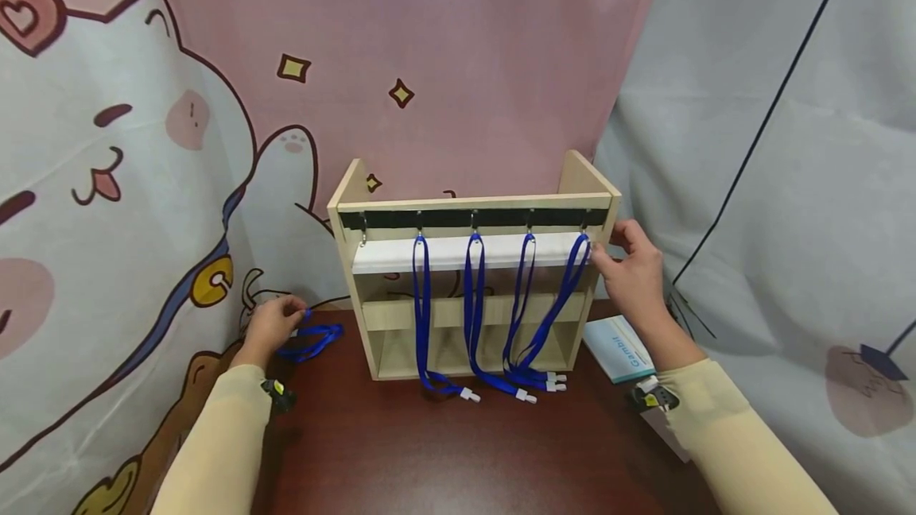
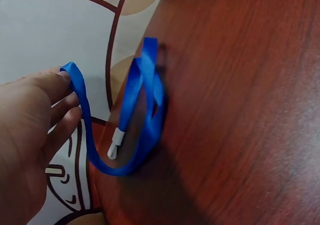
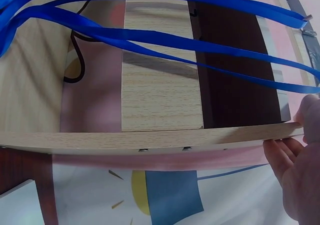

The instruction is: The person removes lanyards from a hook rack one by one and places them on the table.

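My left hand [image 1: 270,330] pinches one end of a blue lanyard [image 2: 115,171] between thumb and fingertips. The rest of that lanyard lies looped on the table, its white clip [image 2: 116,137] near the table's left edge. My right hand [image 1: 635,272] grips the right side panel of a small wooden rack [image 1: 401,315], thumb on the front edge and fingers curled behind. Several more blue lanyards [image 3: 150,36] hang from metal hooks along the rack's dark upper strip [image 1: 447,218]. Their lower ends, with white clips [image 1: 525,396], rest on the table before the rack.
A white shelf piece [image 1: 386,254] runs behind the hanging lanyards. Right of the rack, a white and blue box marked Gambit [image 1: 619,348] lies on the brown table [image 1: 429,459]. Printed cloth [image 1: 487,62] encloses the back and sides.
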`<action>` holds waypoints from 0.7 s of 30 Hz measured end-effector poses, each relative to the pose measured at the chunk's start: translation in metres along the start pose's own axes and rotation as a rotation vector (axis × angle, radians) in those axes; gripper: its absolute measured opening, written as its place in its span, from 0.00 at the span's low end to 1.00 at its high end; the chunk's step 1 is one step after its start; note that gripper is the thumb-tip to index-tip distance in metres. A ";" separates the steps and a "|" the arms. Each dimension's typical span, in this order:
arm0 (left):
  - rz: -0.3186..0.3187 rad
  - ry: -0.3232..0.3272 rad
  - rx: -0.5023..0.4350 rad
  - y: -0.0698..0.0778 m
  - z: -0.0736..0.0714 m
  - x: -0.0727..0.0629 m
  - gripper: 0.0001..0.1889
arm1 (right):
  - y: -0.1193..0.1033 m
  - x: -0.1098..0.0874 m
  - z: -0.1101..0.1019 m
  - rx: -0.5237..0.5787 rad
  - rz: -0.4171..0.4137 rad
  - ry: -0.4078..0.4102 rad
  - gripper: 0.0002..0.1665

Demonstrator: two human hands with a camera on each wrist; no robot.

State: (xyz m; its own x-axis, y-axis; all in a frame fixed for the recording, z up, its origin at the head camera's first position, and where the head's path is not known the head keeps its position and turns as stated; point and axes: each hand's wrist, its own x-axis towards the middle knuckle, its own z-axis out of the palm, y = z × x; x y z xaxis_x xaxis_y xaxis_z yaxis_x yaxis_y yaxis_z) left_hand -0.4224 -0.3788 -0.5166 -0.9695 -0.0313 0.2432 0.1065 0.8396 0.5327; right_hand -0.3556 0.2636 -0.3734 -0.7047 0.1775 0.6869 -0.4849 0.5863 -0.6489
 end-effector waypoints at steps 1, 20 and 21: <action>-0.004 -0.009 -0.003 -0.001 0.002 0.000 0.07 | 0.000 0.000 0.000 -0.001 0.001 -0.002 0.13; -0.014 -0.017 -0.007 0.004 0.012 -0.009 0.06 | -0.001 0.001 0.000 0.006 -0.005 0.004 0.13; -0.012 -0.018 -0.009 0.004 0.012 -0.009 0.06 | -0.001 0.001 0.000 0.008 -0.006 0.005 0.13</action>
State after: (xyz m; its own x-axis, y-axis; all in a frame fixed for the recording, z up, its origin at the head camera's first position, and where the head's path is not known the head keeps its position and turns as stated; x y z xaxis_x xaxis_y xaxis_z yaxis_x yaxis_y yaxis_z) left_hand -0.4162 -0.3683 -0.5261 -0.9746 -0.0313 0.2217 0.0967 0.8343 0.5428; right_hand -0.3556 0.2634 -0.3725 -0.6994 0.1783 0.6921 -0.4931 0.5806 -0.6478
